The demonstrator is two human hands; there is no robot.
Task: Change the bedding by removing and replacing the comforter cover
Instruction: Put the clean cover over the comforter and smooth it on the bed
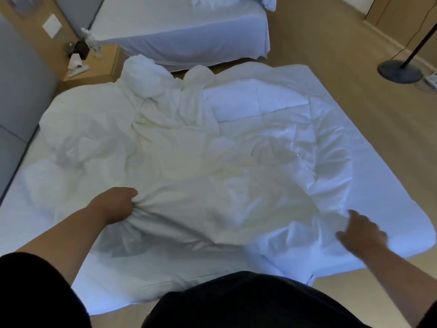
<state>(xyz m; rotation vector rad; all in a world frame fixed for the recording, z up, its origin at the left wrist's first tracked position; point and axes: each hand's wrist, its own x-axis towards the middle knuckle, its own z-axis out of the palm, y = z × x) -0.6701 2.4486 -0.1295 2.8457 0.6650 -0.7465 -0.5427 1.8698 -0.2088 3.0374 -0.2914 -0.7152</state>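
A crumpled white comforter cover (189, 162) lies spread over the bed (390, 197), bunched into a heap at the far side. The quilted comforter (255, 102) shows at the far middle, partly under the cover. My left hand (115, 204) grips a fistful of the cover's near edge, fingers curled into the fabric. My right hand (361, 235) is blurred, fingers spread and fairly straight, at the cover's near right edge; it holds nothing that I can see.
A second bed (184, 31) with white sheets stands beyond. A wooden nightstand (104, 65) with small items sits far left by the grey headboard (21, 91). A floor lamp base (399, 72) stands on the wood floor at right.
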